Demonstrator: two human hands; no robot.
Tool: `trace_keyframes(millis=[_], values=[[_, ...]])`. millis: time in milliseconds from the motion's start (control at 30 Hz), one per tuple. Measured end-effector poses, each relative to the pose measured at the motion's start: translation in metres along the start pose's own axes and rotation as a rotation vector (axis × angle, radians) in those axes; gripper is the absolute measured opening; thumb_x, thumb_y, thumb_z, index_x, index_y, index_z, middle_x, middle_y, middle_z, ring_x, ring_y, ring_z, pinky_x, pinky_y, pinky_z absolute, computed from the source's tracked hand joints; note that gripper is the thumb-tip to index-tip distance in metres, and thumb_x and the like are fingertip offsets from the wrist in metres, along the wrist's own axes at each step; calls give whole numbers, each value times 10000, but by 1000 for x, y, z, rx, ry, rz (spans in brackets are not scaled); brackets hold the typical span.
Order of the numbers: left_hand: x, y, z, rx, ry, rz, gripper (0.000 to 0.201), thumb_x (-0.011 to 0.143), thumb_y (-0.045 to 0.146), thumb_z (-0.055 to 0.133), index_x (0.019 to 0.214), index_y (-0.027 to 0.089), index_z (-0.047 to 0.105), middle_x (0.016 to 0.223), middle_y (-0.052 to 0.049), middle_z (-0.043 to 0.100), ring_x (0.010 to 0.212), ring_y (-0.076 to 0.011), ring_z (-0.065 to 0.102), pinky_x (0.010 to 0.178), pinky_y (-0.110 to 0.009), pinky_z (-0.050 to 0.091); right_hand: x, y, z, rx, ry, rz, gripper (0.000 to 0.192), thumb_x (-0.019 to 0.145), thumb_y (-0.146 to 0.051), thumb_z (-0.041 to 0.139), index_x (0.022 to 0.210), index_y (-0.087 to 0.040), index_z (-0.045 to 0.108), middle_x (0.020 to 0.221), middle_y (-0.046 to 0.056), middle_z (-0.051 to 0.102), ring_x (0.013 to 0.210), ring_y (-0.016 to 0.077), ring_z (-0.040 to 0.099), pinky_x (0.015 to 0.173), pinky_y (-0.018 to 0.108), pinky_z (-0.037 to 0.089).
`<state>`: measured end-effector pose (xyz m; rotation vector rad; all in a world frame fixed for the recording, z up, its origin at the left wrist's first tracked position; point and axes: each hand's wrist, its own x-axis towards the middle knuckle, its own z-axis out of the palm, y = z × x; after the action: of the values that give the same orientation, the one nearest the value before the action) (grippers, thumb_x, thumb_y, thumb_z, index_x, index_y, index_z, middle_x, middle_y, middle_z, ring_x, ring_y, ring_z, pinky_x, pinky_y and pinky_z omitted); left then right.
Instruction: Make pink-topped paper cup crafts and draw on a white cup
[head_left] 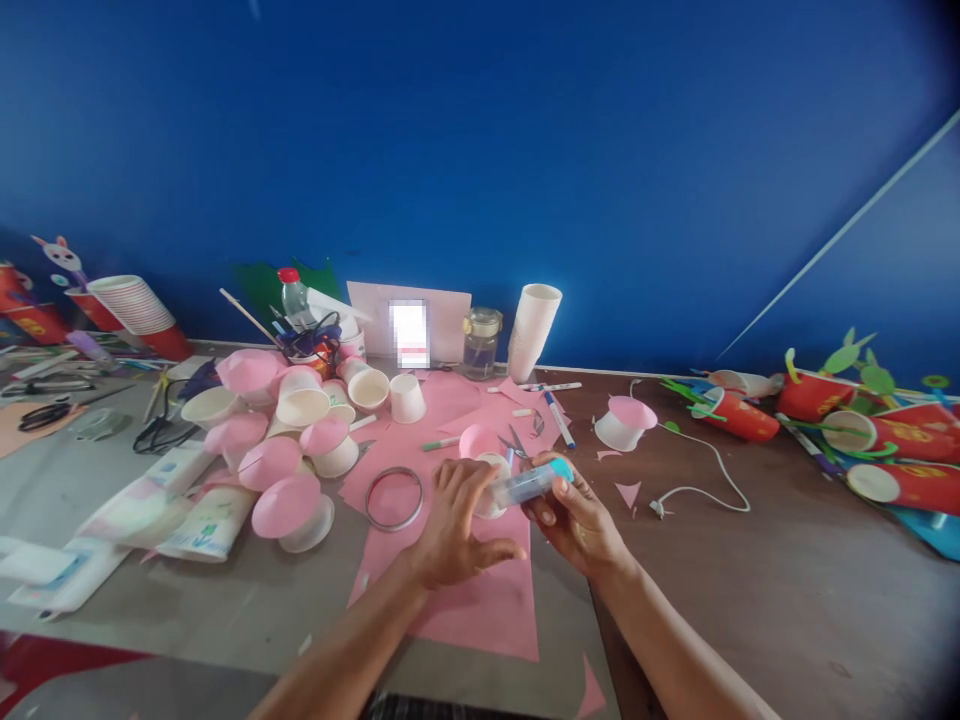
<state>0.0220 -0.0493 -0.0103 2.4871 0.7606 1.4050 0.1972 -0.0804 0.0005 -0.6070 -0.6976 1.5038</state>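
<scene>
My right hand (pixel 574 515) is closed around a clear glue tube (pixel 529 485) with a turquoise end, held tilted above the table. My left hand (pixel 457 525) is just left of the tube, its thumb stretched out and its fingers apart; whether a fingertip touches the tube, I cannot tell. Behind the tube, partly hidden by it and by my left fingers, is a white paper cup (pixel 491 508). Just beyond stands a pink paper piece (pixel 478 441). Under my hands lies pink paper (pixel 487 610), with a roll of tape (pixel 394 498) to the left.
Several white cups with pink paper tops (pixel 289 505) crowd the left. Scissors (pixel 514 442) and a blue marker (pixel 559 418) lie beyond my hands. A cup stack (pixel 533 330) and a glass jar (pixel 482 343) stand by the blue wall. A white cable (pixel 724 462) and red cups (pixel 915 490) lie right.
</scene>
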Motion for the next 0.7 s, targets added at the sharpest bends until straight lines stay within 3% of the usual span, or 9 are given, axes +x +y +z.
trace_keyframes(millis=[100,200,333,533,633,700], values=[[2,4,1,18,-10,-11,525,854,573,528,1202,183,474,995,-104,642,900,-243,556,829,-401,374,-2,4,1,-30,-42,25,303,714,-390,782,936,-229,656,535,-68,504,465,82,425,570,262,413],[4,5,0,14,41,-14,232,889,320,539,1083,192,521,887,-60,649,857,-212,564,826,-385,366,-3,1,1,-85,-82,48,343,731,-431,751,996,-237,654,654,-31,584,510,102,493,597,284,434],[7,6,-3,-1,78,-41,212,851,235,554,1058,200,528,882,-48,648,838,-206,557,789,-369,385,-2,-11,-4,-182,-43,-35,444,717,-417,755,1113,-270,618,973,16,636,598,122,576,607,292,450],[6,5,-6,-88,29,-105,192,870,288,548,1041,201,549,885,-58,643,824,-210,539,776,-382,417,2,-14,-15,-381,-2,11,320,766,-464,715,917,-193,640,655,-19,589,529,120,563,531,252,419],[5,3,-6,-120,18,-109,193,870,299,562,1033,198,559,877,-54,642,819,-207,546,778,-384,419,2,-10,-16,-578,10,63,420,832,-573,586,711,-171,597,532,-30,536,425,92,490,458,231,351],[6,3,-6,-160,-1,-110,193,862,297,577,1026,198,562,873,-53,645,823,-209,555,785,-386,421,1,-8,-16,-747,64,174,553,868,-629,475,570,-168,538,432,-31,478,358,74,407,411,225,284]])
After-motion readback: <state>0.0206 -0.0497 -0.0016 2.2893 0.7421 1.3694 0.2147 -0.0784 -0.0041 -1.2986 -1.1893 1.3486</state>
